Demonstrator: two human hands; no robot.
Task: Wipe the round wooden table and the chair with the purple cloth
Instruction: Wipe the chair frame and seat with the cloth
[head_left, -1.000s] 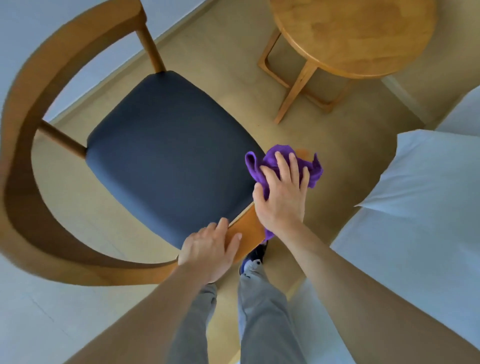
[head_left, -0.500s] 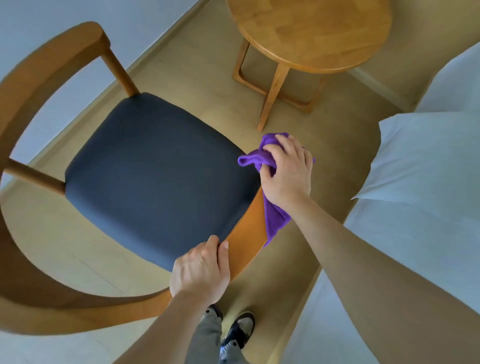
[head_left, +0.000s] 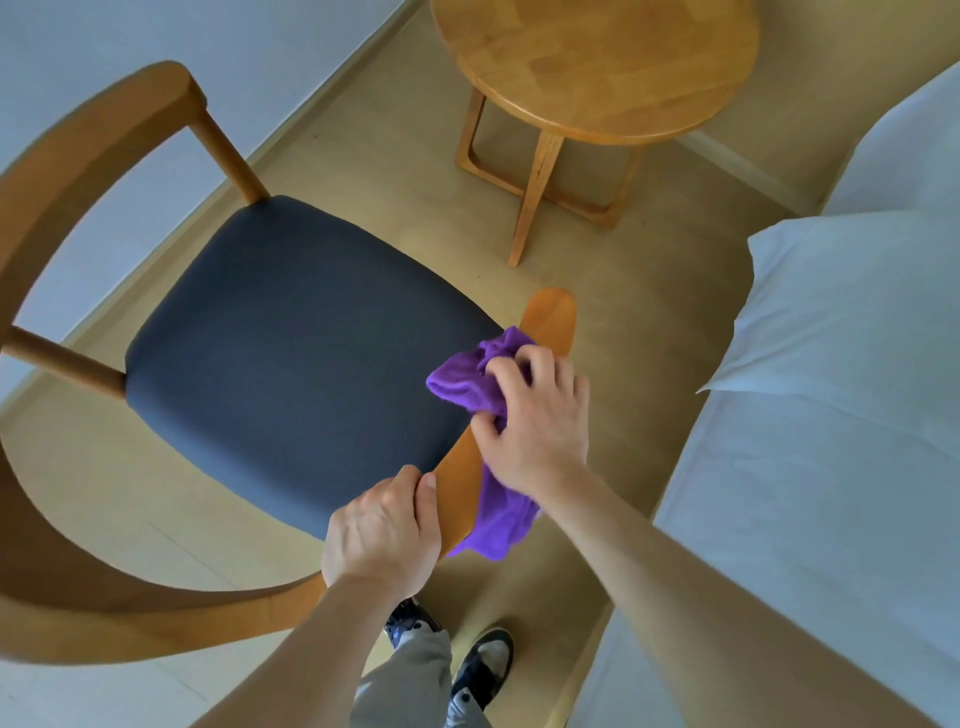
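Both hands worked the chair (head_left: 291, 332): the purple cloth (head_left: 467, 384) lay bunched over the curved wooden armrest (head_left: 550, 317) beside the dark seat cushion (head_left: 291, 364), one tail hanging below the rail. The right hand (head_left: 535, 426) gripped the cloth with its fingers curled into the folds, pressing it on the rail; the left hand (head_left: 384, 525) clamped the same rail nearer the body, thumb on top, the other fingers apparently wrapped underneath, out of view. The round wooden table (head_left: 597, 67) stood well apart beyond the chair, and a white bed (head_left: 831, 415) lay to the right. With the cloth so crumpled, a stroke toward the armrest tip could slip off the narrow rail and miss the wood.
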